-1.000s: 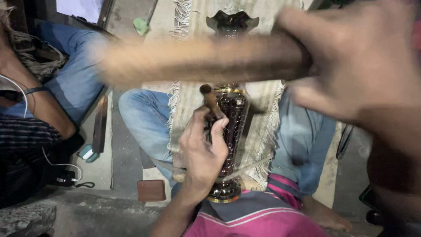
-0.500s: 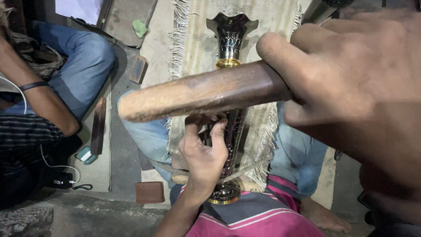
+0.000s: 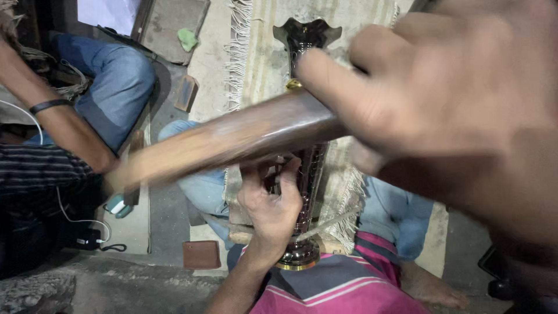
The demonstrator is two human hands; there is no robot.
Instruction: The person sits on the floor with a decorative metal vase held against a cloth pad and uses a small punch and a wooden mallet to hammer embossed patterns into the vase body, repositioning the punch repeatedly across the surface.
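A tall dark metal vase (image 3: 308,40) with a flared rim and gold bands lies lengthwise on my lap over a fringed beige cloth (image 3: 256,52). My left hand (image 3: 270,203) clasps the vase's middle, fingers curled around something small that I cannot make out. My right hand (image 3: 442,110), close to the camera and blurred, grips a long brown wooden stick (image 3: 226,139) that stretches leftward across the vase.
Another person sits at the left in blue jeans (image 3: 113,81) and a striped shirt, forearm with a dark wristband (image 3: 49,106) reaching in. A brown block (image 3: 201,254), a smaller wooden piece (image 3: 186,93), a white cable and a small device (image 3: 116,206) lie on the floor.
The stick in my right hand has swung down and leftward, its far end dropping lower. My left hand stays on the vase.
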